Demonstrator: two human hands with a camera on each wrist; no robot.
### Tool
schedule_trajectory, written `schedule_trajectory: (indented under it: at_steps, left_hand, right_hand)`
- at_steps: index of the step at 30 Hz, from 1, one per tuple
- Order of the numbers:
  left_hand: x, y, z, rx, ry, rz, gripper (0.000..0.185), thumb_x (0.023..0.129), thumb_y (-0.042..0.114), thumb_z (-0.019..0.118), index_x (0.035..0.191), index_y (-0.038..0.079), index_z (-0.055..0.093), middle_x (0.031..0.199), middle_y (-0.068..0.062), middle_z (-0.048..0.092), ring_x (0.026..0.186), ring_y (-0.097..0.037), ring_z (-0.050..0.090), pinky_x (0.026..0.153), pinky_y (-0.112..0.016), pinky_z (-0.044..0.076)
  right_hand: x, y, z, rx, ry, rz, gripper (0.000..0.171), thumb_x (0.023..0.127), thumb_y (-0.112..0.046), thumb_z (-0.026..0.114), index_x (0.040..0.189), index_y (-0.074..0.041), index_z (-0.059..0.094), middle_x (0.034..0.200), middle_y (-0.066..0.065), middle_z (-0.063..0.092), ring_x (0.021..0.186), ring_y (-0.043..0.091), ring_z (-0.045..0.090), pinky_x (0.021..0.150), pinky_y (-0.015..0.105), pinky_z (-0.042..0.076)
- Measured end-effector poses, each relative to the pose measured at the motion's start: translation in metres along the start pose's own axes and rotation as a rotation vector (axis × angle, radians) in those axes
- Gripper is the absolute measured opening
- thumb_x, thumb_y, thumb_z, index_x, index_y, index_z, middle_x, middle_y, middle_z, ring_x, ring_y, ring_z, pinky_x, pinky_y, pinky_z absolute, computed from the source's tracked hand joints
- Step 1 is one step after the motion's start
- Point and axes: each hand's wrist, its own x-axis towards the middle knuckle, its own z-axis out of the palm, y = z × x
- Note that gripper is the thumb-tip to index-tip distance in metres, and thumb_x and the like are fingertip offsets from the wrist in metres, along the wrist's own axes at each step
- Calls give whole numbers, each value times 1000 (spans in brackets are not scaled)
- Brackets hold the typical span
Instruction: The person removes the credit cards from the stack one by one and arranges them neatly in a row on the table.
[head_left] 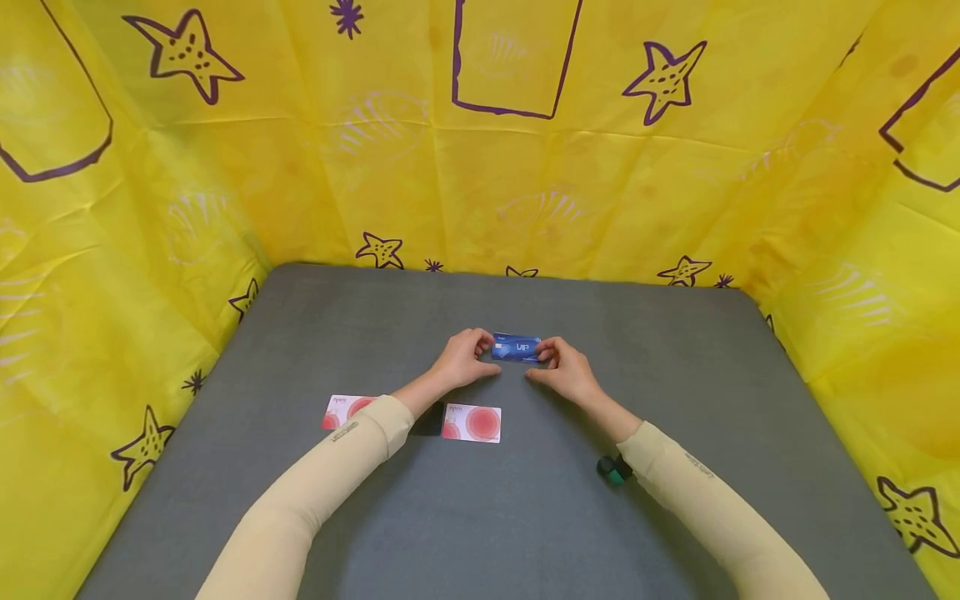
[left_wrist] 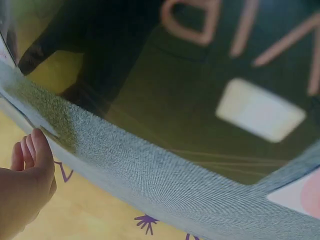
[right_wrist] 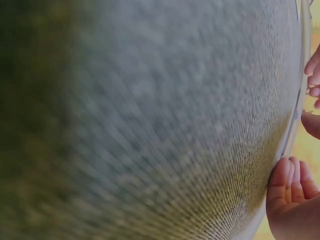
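A blue card (head_left: 516, 348) printed "VIP" lies on the grey tabletop between both hands. At its left edge are the bent fingertips of my left hand (head_left: 463, 360), thumb spread apart below. My right hand (head_left: 568, 372) touches the card's right end with its fingers, its thumb away from the card, near the table. Under my left forearm lies a black card (head_left: 429, 420), mostly hidden in the head view. Up close, the left wrist view shows this black card (left_wrist: 150, 100) with copper-coloured "VIP" letters and a pale chip.
Two white cards with red circles flank the black one: the left card (head_left: 341, 408) is partly covered by my sleeve, the right card (head_left: 472, 423) lies fully visible. A small black-and-green object (head_left: 615, 471) shows by my right cuff. Yellow patterned cloth (head_left: 480, 192) walls the table.
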Motion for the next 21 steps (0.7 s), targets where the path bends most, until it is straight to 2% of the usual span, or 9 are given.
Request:
schedule_trajectory:
  at_steps: [8,13,21]
  left_hand:
    - [12,-4,3,22,-6,-47,45,76,16,83,113,-1,63,102,-13,60,93,-23,56,86,-34,46]
    - [18,-6,4,28,0,-51,47,76,17,84,113,0,62,102,-12,59,93,-24,56,85,-33,46]
    - [22,-4,4,58,-27,-44,50,77,19,83,118,-1,61,106,-14,58,97,-25,54,89,-36,45]
  right_hand:
    - [7,0,-2,-16,8,27,49,77,-18,83,116,-2,58,101,12,63,78,21,51,70,30,40]
    - [13,4,-2,-41,31,10,48,77,-19,83,115,-1,59,101,13,63,83,24,51,74,32,40]
    - [18,7,-3,-59,46,1,49,76,-20,83,115,-1,61,102,14,62,89,28,51,78,35,39]
